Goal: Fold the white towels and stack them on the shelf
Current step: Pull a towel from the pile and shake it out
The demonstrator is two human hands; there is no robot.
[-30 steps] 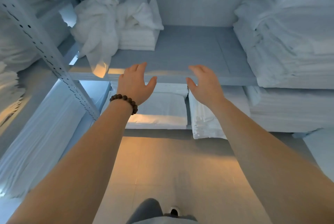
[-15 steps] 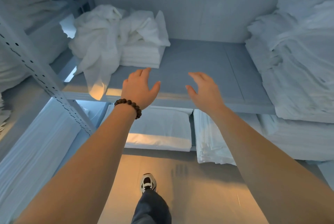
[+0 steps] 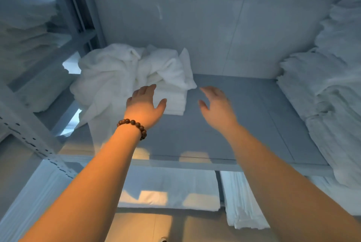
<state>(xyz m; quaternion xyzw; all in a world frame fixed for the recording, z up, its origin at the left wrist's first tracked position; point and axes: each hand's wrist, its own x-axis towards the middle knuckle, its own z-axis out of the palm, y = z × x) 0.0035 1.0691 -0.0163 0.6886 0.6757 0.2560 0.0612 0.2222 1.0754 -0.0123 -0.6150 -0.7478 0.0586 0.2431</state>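
reaching over the shelf (image 3: 263,105) with left hand (image 3: 144,106) and right hand (image 3: 214,105) spread, holding nothing. seemingly aiming at the crumpled towels (image 3: 109,73) heaped on the small folded stack (image 3: 175,103) in the back left corner. could topple that stack, or drag the hanging end off the left edge, if pulled carelessly.

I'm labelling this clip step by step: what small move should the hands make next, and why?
Probably reach to the crumpled towels and grip one: the left hand and right hand are open and empty above the shelf, and that heap lies unfolded on a small folded stack.
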